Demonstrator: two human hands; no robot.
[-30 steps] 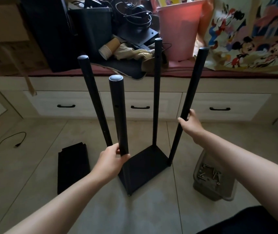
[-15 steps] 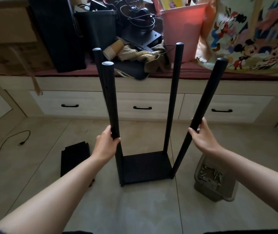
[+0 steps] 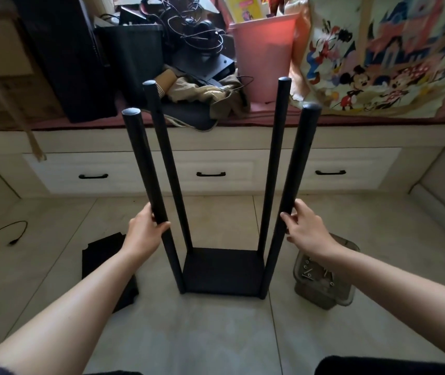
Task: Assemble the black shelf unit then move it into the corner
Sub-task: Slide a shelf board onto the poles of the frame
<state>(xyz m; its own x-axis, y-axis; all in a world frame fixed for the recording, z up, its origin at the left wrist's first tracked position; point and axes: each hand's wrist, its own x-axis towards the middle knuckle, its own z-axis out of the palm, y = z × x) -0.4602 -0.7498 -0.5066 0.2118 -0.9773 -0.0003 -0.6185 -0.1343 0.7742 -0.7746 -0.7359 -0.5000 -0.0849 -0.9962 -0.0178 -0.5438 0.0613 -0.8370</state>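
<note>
Here, on the far left, a thin dark cable (image 3: 2, 234) trails across the pale, glossy floor tiles (image 3: 216, 334). Next comes a flat matt-black shelf panel (image 3: 102, 266) lying on the floor, partly under the left forearm. The left hand (image 3: 144, 234) grips the near-left pole (image 3: 149, 190), its fingers (image 3: 161, 226) curled round the smooth round tube about halfway up. The black shelf unit (image 3: 222, 272) stands on the floor in the middle of the view: a flat rectangular base plate with four long, slim, round black poles rising from its corners, each ending in a capped top. The poles splay outward toward the camera. Between them the space is open above the base. The right hand (image 3: 306, 228) holds the near-right pole (image 3: 295, 190), thumb on one side and fingers wrapped round the other. Just beside that wrist sits a clear, squarish plastic container (image 3: 324, 290) with small metal screws (image 3: 309, 272) inside, close to the unit's right edge but not touching it. Behind runs a cream drawer front (image 3: 216, 169) with three black handles, under a ledge covered with a dark red mat (image 3: 270, 119). On it stand a black box (image 3: 132, 50), a pink bin (image 3: 263, 58) and, at the far right, a glossy cartoon-print bag (image 3: 378, 55). Bare tile lies in front of the unit
</note>
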